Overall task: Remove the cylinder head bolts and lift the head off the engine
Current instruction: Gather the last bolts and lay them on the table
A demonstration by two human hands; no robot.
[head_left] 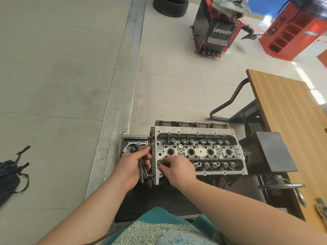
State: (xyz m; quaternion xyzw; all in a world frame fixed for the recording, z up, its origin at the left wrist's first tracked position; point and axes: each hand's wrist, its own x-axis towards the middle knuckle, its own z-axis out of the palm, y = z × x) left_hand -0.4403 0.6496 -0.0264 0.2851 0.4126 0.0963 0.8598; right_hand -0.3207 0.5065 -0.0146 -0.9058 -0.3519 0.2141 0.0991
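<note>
Grey cast aluminium, the cylinder head (199,153) sits on the engine, its flat rim dotted with small holes around a recessed top. Inside that recess four round dark bores run down the middle, with a row of coiled valve springs along each long side. Off the head's left end, the left hand (131,165) has its fingers curled round a bundle of long dark steel head bolts (142,169), heads up, shanks pointing down. At the head's near-left corner, the right hand (177,169) has its fingertips together, pinching at a round socket-like opening; what they pinch is hidden. Beyond the bolts lies a flat grey gasket plate (128,145). Right of the head stands a wood-grain counter (290,117) with a black box (272,151) below its edge.
</note>
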